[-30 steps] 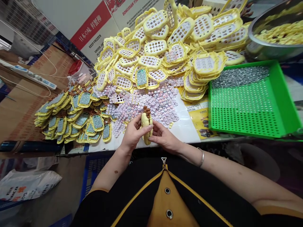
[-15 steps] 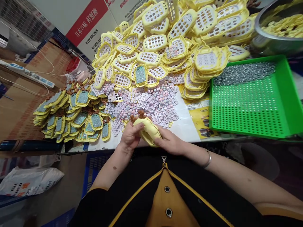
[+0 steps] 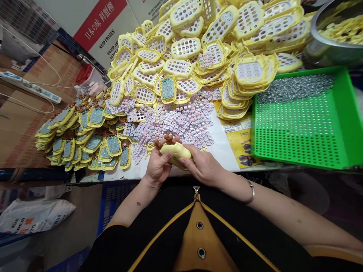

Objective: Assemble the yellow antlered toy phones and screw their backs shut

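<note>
Both hands grip one yellow plastic toy shell (image 3: pixel 175 150) with small brown antlers at its left end, held over the table's near edge. My left hand (image 3: pixel 157 166) wraps its left side, fingers curled under it. My right hand (image 3: pixel 202 166) closes over its right side, thumb on top. Just beyond the shell lies a spread of small pale keypad pieces (image 3: pixel 181 122). A stack of finished yellow pieces with grey-green panels (image 3: pixel 85 138) lies to the left.
A big heap of empty yellow shells with holes (image 3: pixel 215 45) fills the back of the table. A green perforated tray (image 3: pixel 300 128) with small metal parts stands at the right. A steel bowl (image 3: pixel 337 34) sits behind it. Cardboard boxes (image 3: pixel 104 26) stand at the back left.
The shell has turned from upright on edge to lying flat, antlers now pointing left. Both hands kept hold of it and shifted slightly toward me.
</note>
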Action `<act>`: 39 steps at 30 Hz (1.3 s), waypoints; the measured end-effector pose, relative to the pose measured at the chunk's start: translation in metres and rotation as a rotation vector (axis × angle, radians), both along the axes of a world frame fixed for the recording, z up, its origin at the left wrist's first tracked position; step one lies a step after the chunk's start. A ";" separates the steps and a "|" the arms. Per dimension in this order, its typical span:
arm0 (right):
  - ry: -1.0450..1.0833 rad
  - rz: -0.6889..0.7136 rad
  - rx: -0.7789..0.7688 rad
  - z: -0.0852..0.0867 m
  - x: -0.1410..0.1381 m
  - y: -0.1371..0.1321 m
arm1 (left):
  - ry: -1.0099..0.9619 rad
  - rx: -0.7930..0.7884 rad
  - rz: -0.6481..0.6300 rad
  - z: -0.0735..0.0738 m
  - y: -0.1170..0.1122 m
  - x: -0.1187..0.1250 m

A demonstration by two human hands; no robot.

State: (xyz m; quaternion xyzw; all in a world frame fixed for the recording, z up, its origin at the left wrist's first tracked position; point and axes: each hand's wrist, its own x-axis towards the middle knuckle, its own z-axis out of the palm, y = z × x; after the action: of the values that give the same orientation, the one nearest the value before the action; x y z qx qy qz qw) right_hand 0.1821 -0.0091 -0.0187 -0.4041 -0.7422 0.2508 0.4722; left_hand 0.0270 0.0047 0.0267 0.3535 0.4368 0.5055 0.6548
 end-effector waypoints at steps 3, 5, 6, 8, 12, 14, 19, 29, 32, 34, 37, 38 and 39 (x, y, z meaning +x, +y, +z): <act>-0.087 -0.107 0.144 -0.001 -0.003 0.001 | 0.018 0.041 -0.024 -0.001 0.000 -0.003; -0.114 -0.140 0.246 0.000 -0.005 0.002 | 0.021 0.048 -0.046 0.000 0.000 -0.002; -0.105 -0.134 0.265 0.000 -0.005 0.003 | 0.012 0.051 -0.045 0.001 0.000 -0.002; -0.042 -0.094 0.219 0.000 -0.006 0.004 | -0.010 0.065 -0.033 0.004 0.000 0.000; 0.078 -0.019 0.045 -0.004 -0.004 0.007 | 0.024 0.179 0.051 0.004 0.001 -0.001; 0.142 -0.020 0.019 -0.004 -0.001 0.010 | 0.092 0.223 0.083 0.000 0.000 -0.003; 0.288 -0.024 -0.046 0.013 0.013 0.020 | 0.230 0.181 -0.016 -0.008 -0.002 -0.004; 0.184 -0.018 0.110 0.023 0.002 0.007 | 0.276 -0.039 -0.242 0.009 -0.009 0.008; 0.159 -0.015 0.189 0.025 0.007 0.011 | 0.209 0.000 -0.095 0.007 -0.012 0.010; 0.109 -0.019 0.180 0.024 0.012 0.014 | 0.115 0.000 0.012 0.005 -0.011 0.009; -0.019 0.003 0.154 0.021 0.016 0.010 | 0.019 -0.003 0.085 0.003 -0.009 0.007; -0.045 0.008 0.152 0.019 0.015 0.007 | 0.009 0.000 0.086 0.003 -0.009 0.006; -0.063 -0.005 0.161 0.018 0.013 0.003 | 0.007 0.001 0.080 0.003 -0.008 0.005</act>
State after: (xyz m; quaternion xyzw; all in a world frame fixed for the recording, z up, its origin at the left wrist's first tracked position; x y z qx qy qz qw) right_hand 0.1950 -0.0060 -0.0004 -0.3742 -0.7735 0.1763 0.4802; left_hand 0.0324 -0.0036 0.0295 0.3378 0.4527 0.5302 0.6323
